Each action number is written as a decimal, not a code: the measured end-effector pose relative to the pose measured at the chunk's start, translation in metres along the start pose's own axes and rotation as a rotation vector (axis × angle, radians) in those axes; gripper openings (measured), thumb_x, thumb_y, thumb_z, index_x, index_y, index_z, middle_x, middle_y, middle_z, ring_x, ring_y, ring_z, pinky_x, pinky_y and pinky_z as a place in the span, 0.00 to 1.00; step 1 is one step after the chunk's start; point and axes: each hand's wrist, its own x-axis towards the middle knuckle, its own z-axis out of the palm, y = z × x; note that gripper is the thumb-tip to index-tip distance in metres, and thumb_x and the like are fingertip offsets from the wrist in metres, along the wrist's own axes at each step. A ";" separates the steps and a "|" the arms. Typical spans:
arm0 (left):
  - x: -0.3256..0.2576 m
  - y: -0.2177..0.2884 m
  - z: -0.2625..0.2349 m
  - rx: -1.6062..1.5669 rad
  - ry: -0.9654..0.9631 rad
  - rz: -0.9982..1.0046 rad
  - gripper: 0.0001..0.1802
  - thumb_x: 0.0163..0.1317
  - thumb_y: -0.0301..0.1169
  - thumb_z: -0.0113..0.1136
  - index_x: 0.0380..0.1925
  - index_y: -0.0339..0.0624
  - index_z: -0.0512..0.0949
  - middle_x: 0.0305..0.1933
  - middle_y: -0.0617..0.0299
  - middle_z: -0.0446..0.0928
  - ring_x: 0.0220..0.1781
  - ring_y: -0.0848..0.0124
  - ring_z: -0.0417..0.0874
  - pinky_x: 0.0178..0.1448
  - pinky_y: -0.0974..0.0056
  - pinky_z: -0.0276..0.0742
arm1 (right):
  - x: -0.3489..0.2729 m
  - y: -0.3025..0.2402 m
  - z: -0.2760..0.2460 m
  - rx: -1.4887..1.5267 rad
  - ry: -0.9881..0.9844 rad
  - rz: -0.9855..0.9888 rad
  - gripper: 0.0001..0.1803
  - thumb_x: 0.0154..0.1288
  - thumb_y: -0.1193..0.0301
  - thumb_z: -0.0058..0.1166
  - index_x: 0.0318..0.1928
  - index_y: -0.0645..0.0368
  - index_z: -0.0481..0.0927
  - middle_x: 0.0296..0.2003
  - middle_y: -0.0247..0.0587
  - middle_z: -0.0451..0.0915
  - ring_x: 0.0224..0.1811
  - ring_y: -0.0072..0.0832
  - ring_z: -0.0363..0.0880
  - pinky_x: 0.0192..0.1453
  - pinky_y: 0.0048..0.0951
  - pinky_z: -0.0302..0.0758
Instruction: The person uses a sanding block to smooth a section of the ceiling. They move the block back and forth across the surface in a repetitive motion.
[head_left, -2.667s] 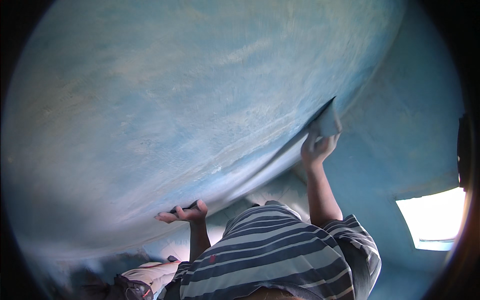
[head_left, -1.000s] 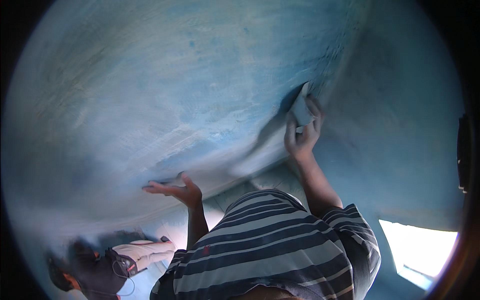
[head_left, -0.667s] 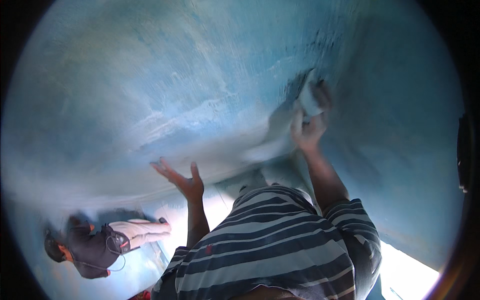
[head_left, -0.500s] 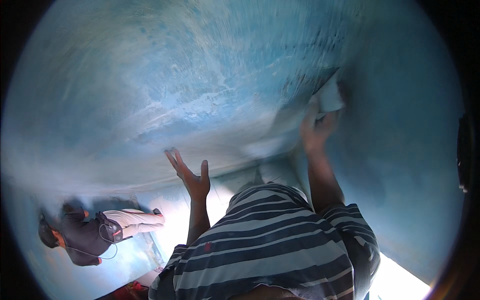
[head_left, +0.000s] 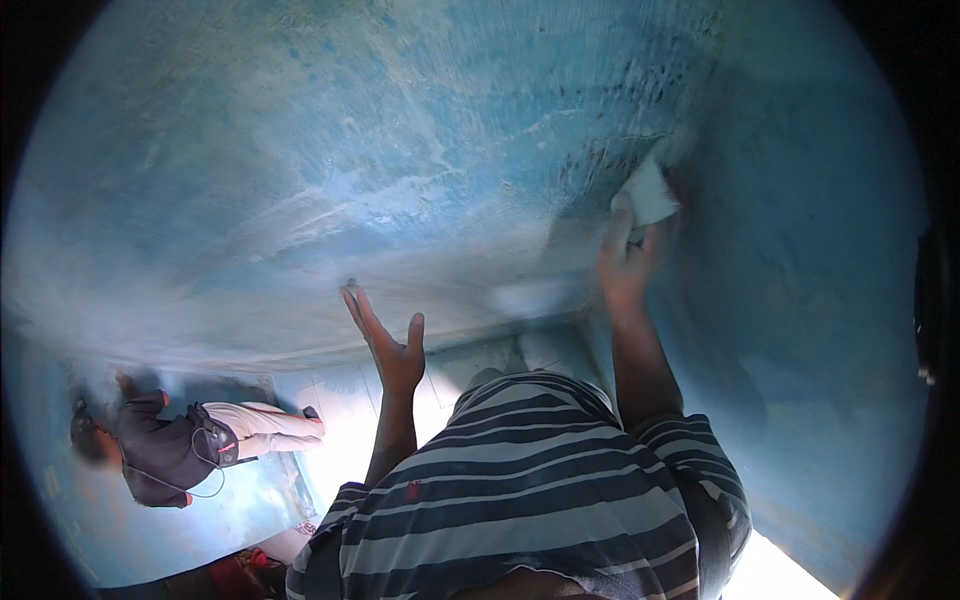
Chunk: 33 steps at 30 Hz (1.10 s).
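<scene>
My right hand (head_left: 628,262) grips a pale, flat, folded sheet that looks like sandpaper (head_left: 648,192). It lies against the blue wall (head_left: 420,130) close to the corner, with my thumb and fingers on its lower part; motion blurs the fingers somewhat. My left hand (head_left: 392,345) is raised with thumb and fingers apart, its fingertips at or very near the lower part of the same wall. Nothing is in that hand. The wall's paint is patchy, with whitish streaks and dark scuffs next to the sheet.
Another wall (head_left: 820,260) meets this one on my right. At the lower left a person (head_left: 170,450) in a dark shirt and pale trousers stands close to the wall with a hand raised to it. Light floor tiles (head_left: 345,410) show below. Some red items (head_left: 235,575) lie at the bottom left.
My right hand and the sheet have shifted slightly left and down along the wall. My left hand has tilted a little, its fingertips slightly higher. The other person has moved slightly.
</scene>
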 end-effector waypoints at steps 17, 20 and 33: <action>0.015 -0.074 -0.045 -0.490 0.312 -0.571 0.48 0.76 0.40 0.51 0.81 0.46 0.29 0.86 0.45 0.27 0.86 0.47 0.36 0.83 0.41 0.37 | -0.008 -0.066 0.019 -0.082 0.068 -0.252 0.15 0.66 0.77 0.58 0.53 0.66 0.80 0.55 0.55 0.80 0.59 0.52 0.77 0.65 0.48 0.71; 0.018 -0.140 -0.082 -0.369 0.498 -0.548 0.49 0.76 0.46 0.49 0.81 0.49 0.27 0.86 0.46 0.26 0.86 0.50 0.38 0.84 0.41 0.37 | -0.005 -0.060 0.019 0.086 0.223 0.259 0.13 0.67 0.78 0.54 0.51 0.68 0.81 0.52 0.56 0.81 0.57 0.49 0.77 0.63 0.43 0.70; 0.106 -0.176 -0.147 -0.298 0.662 -0.247 0.46 0.76 0.36 0.42 0.79 0.34 0.25 0.84 0.40 0.24 0.86 0.51 0.39 0.85 0.53 0.38 | -0.016 -0.130 0.076 -0.153 0.305 0.014 0.15 0.62 0.85 0.50 0.49 0.69 0.81 0.56 0.55 0.79 0.60 0.51 0.76 0.67 0.39 0.68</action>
